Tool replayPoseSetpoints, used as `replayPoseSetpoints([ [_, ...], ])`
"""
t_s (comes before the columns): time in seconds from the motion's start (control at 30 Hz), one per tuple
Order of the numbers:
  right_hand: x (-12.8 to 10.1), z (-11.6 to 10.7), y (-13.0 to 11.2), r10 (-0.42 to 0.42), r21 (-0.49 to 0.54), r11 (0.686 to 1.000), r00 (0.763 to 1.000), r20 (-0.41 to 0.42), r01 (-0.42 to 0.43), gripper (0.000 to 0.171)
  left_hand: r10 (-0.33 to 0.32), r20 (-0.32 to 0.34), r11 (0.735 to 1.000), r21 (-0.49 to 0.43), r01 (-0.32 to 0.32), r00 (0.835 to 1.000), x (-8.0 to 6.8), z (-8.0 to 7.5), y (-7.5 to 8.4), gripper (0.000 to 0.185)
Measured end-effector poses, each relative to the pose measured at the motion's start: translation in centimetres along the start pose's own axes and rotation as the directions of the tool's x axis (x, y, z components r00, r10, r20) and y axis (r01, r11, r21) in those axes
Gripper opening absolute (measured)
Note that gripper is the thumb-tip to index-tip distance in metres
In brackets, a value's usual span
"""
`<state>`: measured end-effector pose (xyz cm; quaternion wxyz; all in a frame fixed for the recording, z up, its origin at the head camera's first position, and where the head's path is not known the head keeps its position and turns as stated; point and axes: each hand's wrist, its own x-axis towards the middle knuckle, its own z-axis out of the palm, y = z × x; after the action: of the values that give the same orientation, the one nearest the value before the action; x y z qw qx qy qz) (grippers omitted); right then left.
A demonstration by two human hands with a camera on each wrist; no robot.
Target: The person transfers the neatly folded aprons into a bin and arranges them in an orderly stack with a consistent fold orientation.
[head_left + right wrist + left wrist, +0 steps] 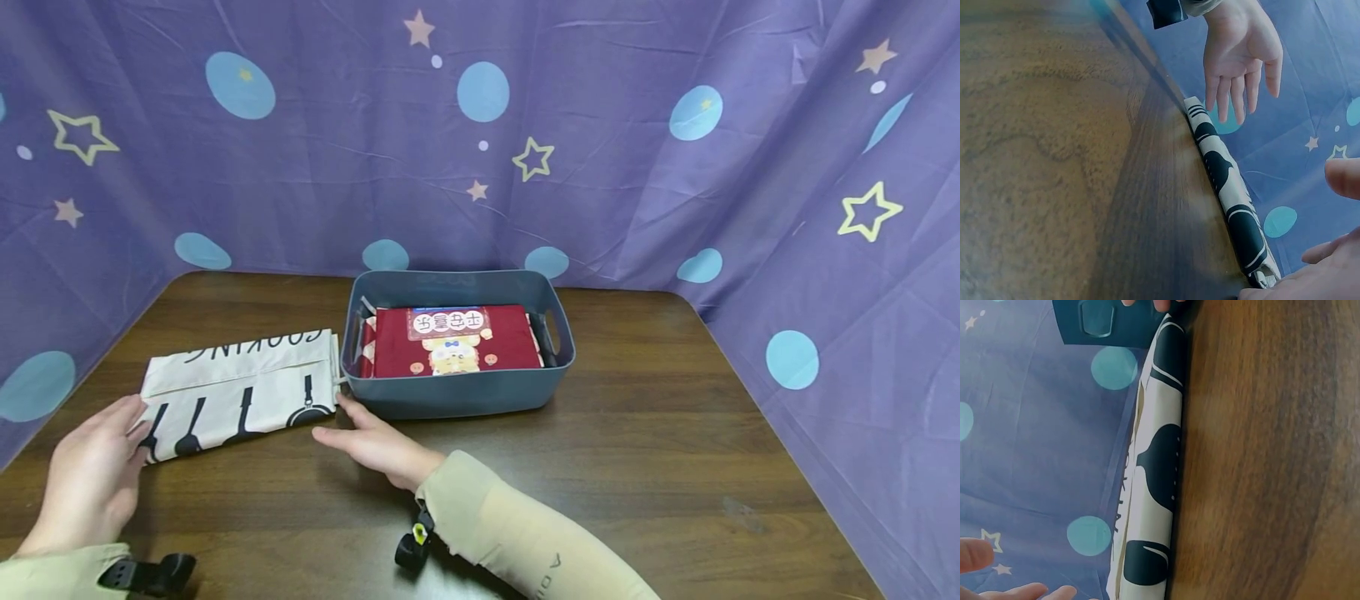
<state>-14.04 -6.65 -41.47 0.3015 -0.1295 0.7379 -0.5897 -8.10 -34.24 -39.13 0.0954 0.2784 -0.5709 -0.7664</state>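
Note:
A folded white cloth [240, 387] with black kitchen-tool prints and the word COOKING lies on the table, left of a blue-grey bin [457, 396]. At the cloth's left end is my left hand [93, 467], its fingers straight and right at the edge. My right hand [378, 442] reaches to the cloth's right end, fingers extended, thumb apart, close to the bin's front left corner. Seen from the right wrist, the left hand [1235, 59] has its palm showing and fingers straight beside the cloth's far end. Inside the bin sits a folded red cloth [397, 346] with a cartoon animal print.
The brown wooden table [645, 467] extends to the right and toward the front. A purple curtain [600, 167] with stars and blue dots hangs behind and along both sides. Other folded fabric shows under the red cloth.

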Motion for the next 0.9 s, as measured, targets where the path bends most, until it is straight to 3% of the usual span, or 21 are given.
replayPoseSetpoints([
  [0.23, 0.6, 0.4, 0.0, -0.019, -0.038, 0.999, 1.000, 0.000, 0.019, 0.075, -0.011, -0.086, 1.000, 0.004, 0.011, 0.996, 0.5, 0.0, 0.1, 0.066],
  [0.47, 0.9, 0.5, 0.1, -0.035, -0.089, 0.995, 0.999, -0.005, 0.034, 0.077, 0.008, -0.094, 1.000, -0.010, -0.009, 0.996, 1.0, -0.6, -0.1, 0.065],
  [0.73, 1.7, 0.5, 0.4, -0.055, -0.042, 0.998, 0.998, 0.000, 0.055, 0.074, 0.007, -0.189, 0.999, 0.052, 0.003, 0.982, 1.4, -1.0, -0.2, 0.065],
  [0.9, 1.9, 0.5, 0.4, -0.068, -0.022, 0.997, 0.998, -0.011, 0.068, 0.072, 0.000, -0.187, 0.999, 0.045, 0.009, 0.982, 1.5, -1.2, -0.1, 0.066],
])
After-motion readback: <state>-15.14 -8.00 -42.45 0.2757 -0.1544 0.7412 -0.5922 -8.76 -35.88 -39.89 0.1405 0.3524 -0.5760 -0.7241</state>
